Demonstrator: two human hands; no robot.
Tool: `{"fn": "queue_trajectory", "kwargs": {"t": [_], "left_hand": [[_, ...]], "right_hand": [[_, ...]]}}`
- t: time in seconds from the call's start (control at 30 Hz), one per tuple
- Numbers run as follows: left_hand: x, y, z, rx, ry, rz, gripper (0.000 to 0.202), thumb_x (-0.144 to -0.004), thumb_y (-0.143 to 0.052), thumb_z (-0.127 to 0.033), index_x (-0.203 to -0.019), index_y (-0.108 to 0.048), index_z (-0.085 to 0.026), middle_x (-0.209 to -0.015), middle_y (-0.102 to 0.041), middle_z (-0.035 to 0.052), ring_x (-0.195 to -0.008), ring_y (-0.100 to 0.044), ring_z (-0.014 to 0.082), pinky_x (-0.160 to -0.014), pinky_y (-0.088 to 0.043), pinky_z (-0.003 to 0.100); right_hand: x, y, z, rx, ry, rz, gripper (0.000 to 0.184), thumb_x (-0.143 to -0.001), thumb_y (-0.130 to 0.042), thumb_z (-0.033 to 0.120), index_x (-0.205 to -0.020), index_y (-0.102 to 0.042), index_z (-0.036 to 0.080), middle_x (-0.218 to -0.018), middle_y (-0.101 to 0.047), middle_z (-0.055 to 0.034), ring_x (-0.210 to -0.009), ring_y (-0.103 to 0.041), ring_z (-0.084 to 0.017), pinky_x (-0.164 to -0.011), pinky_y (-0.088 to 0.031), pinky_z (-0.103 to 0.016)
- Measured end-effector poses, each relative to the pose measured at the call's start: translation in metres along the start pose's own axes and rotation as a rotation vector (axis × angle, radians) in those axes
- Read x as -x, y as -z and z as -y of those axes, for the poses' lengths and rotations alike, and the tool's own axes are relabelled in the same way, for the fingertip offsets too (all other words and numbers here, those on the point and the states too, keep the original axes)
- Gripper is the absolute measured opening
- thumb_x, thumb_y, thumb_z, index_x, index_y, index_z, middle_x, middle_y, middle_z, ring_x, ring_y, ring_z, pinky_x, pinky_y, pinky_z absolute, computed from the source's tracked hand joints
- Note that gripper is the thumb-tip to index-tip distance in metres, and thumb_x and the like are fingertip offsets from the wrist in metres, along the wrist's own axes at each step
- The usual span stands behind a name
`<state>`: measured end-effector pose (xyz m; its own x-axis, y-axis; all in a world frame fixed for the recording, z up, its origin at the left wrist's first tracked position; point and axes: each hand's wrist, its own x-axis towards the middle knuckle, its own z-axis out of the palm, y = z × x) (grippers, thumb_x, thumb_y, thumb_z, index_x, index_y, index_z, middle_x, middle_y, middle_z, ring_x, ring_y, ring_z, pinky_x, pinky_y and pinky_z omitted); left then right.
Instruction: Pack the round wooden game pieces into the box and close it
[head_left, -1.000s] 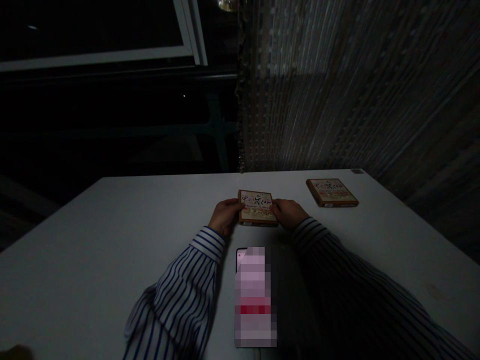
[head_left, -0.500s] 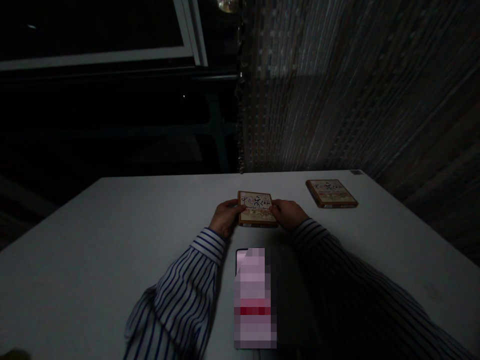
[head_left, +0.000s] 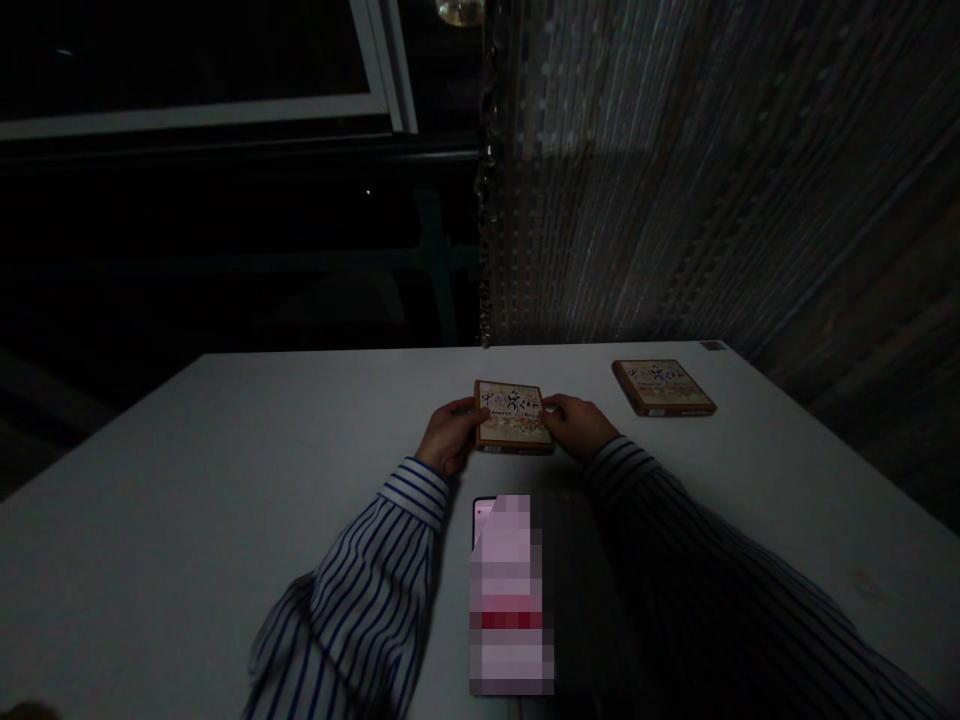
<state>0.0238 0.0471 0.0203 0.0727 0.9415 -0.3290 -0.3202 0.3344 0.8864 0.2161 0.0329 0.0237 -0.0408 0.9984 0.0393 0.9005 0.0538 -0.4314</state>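
Observation:
A small flat brown box [head_left: 513, 416] with a pale printed lid lies on the white table [head_left: 225, 480], in front of me at its middle. My left hand [head_left: 448, 435] grips the box's left edge with curled fingers. On the opposite edge my right hand [head_left: 574, 426] holds it the same way. Both forearms wear blue-striped white sleeves. A second matching box [head_left: 663, 386] lies apart at the table's far right.
A phone with a lit screen [head_left: 511, 590] lies on the table between my forearms, close to me. A beaded curtain [head_left: 675, 170] hangs behind the table's far edge. At the left, a dark window with a white frame [head_left: 375, 70].

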Motion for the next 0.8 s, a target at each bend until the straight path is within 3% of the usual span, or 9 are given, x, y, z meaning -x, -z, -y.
{"fn": "queue_trajectory", "kwargs": {"t": [0.27,0.47,0.6,0.8], "left_hand": [[0.0,0.002,-0.001,0.056,0.005,0.053,0.027,-0.071,-0.058,-0.002,-0.097,-0.058,-0.006,-0.081,-0.068,0.0127,-0.068,-0.066,0.0181,-0.064,-0.055,0.028],[0.003,0.002,-0.004,0.112,0.023,0.097,0.028,-0.071,-0.057,-0.002,-0.098,-0.058,-0.006,-0.083,-0.067,0.0134,-0.068,-0.066,0.0183,-0.063,-0.055,0.028],[0.003,0.004,-0.003,0.131,0.031,0.127,0.026,-0.07,-0.057,0.0,-0.096,-0.059,-0.007,-0.083,-0.068,0.0125,-0.07,-0.066,0.0172,-0.065,-0.055,0.026],[0.003,0.007,-0.003,0.106,0.066,0.166,0.021,-0.073,-0.055,-0.004,-0.093,-0.061,-0.005,-0.083,-0.068,0.0128,-0.071,-0.066,0.0169,-0.065,-0.055,0.024]], "right_hand": [[-0.009,-0.009,-0.009,-0.353,-0.067,-0.082,0.037,-0.077,-0.049,0.036,-0.103,-0.06,0.013,-0.092,-0.067,-0.0093,-0.082,-0.061,-0.018,-0.072,-0.045,-0.026],[-0.018,-0.017,-0.017,-0.858,-0.166,0.062,0.026,-0.077,-0.051,0.032,-0.088,-0.061,0.011,-0.07,-0.066,-0.005,-0.059,-0.06,-0.014,-0.054,-0.049,-0.024],[-0.019,-0.018,-0.018,-1.014,-0.21,0.059,0.02,-0.073,-0.058,0.03,-0.08,-0.063,0.012,-0.059,-0.065,-0.0033,-0.057,-0.06,-0.014,-0.054,-0.05,-0.023],[-0.014,-0.012,-0.013,-1.215,-0.253,0.081,0.015,-0.07,-0.061,0.023,-0.08,-0.064,0.012,-0.062,-0.067,-0.0036,-0.057,-0.061,-0.014,-0.058,-0.053,-0.026]]}}
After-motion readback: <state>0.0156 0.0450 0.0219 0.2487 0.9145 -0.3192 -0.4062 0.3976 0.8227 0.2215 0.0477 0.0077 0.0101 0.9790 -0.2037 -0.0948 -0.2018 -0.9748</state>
